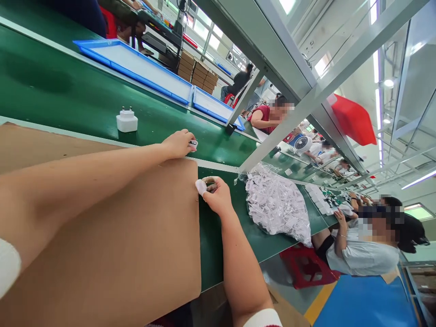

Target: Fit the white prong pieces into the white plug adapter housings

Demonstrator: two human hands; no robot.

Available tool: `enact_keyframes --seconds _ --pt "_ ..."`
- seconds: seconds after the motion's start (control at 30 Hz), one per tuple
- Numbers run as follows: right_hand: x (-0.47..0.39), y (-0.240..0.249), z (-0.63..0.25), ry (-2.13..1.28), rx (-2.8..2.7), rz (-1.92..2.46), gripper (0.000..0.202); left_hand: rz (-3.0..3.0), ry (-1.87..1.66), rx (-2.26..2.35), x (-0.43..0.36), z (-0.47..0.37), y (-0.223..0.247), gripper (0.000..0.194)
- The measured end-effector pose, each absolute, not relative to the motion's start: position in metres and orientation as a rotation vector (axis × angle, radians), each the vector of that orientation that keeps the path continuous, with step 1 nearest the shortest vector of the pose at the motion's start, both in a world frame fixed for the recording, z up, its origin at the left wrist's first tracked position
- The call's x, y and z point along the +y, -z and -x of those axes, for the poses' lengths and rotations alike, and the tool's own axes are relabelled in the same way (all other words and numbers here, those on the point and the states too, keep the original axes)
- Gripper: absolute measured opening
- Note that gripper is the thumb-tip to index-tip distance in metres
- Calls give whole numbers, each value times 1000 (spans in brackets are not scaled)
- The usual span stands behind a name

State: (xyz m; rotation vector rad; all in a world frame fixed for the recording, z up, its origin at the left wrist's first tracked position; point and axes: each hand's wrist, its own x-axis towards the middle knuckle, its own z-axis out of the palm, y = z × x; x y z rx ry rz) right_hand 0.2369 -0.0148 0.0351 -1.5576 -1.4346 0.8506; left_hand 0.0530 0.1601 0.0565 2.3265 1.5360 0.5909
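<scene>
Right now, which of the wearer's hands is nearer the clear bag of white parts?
Right. The right hand sits left of the bag, across a gap; the left hand is farther left and higher in view.

Open lane: green tabletop (153, 120) is lying bare between white charger (127, 122) and left hand (179, 141). Obstacles: blue-edged trays (143, 68) are lining the far side; metal post (289, 121) is slanting overhead; bag of white pieces (277, 202) is bulging beyond right hand (218, 195).

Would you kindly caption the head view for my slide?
Left hand and right hand each hold a small piece, with a white plug adapter and bagged white parts nearby.
</scene>
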Motion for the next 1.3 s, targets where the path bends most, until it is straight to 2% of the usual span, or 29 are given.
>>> enact_keyframes --seconds 0.13,0.27,0.4,0.47,0.57,0.67,0.73,0.87,1.13,1.3 --pt "-17 -46 -235 -954 -1206 1395 39 -2390 -718 1307 105 -28 -52 47" --pt "-27 -56 -228 -1041 -1203 1319 33 -2381 -683 1109 34 -10 -37 49" --pt "-39 -61 -218 -1126 -1306 1329 41 -2205 -704 1087 -6 1 -25 59" --pt "-44 -61 -213 -951 -1437 1369 29 -2125 -738 1061 -11 4 -20 57" --pt "-51 -62 -205 -486 -1777 1438 16 -2058 -770 998 -9 8 -16 48" --pt "-56 -63 -198 -108 -2141 1430 23 -2040 -803 941 -6 9 -14 44" --pt "-56 -62 -195 0 -2261 1417 32 -2046 -810 923 -5 9 -13 42" --pt "-52 -57 -191 -77 -2284 1382 41 -2046 -812 916 -5 9 -12 41" --pt "-48 -54 -189 -76 -2201 1288 39 -2029 -799 930 -5 11 -13 33" --pt "-47 -56 -189 -96 -2279 1323 39 -2035 -844 923 -5 10 -13 35"
